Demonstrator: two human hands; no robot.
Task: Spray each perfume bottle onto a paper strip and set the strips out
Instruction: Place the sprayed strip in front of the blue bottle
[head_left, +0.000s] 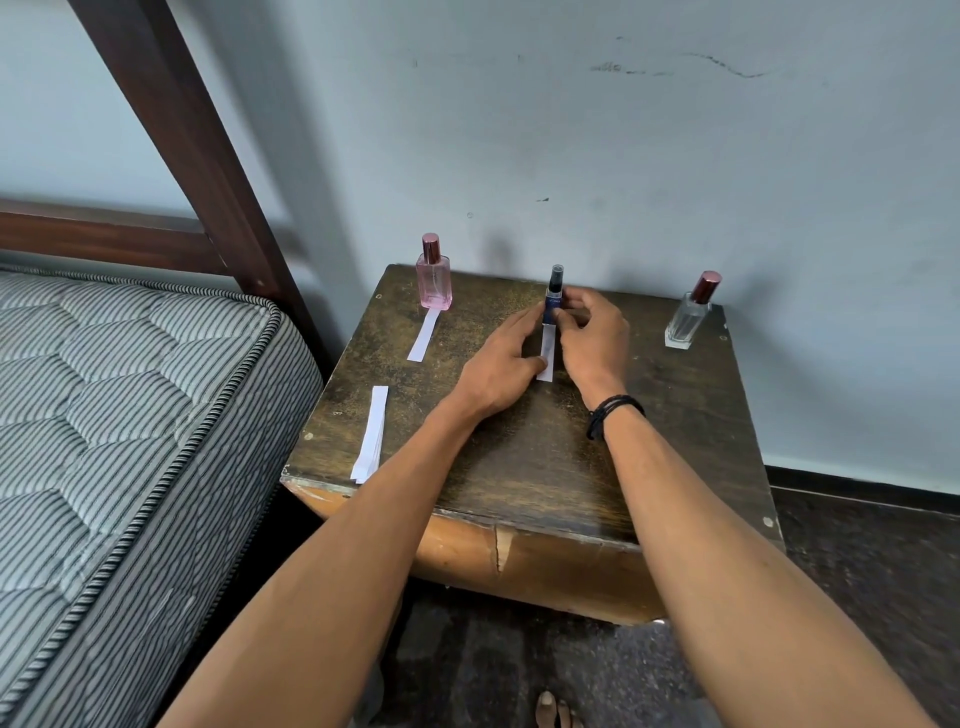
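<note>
Our right hand (592, 332) has its thumb and fingers curled round the blue bottle (554, 299). That bottle stands upright at about 12 o'clock on the worktop (519, 483), near the back edge. Our left hand (498, 364) comes in from 7 o'clock with straight fingers laid along the left side of the strip (547, 345). Its thumb presses on the strip's near end and its fingertips reach the bottle's base. The strip lies flat, running from the foot of the blue bottle toward 6 o'clock, right between both hands.

The pink bottle (434, 275) sits at 11 o'clock, capped, with the other strip (423, 335) flat in front of it, far end at its base. The clear bottle (687, 319) is in the back corner at 2 o'clock, dark red cap on, well apart from the hands. A stack (371, 434) of spare strips lies at 8 o'clock by the left edge.

As for writing, there's a small pale mark on the blue bottle's label, but it's too blurry for us to read. Anything on the other two bottles is too small to make out.
</note>
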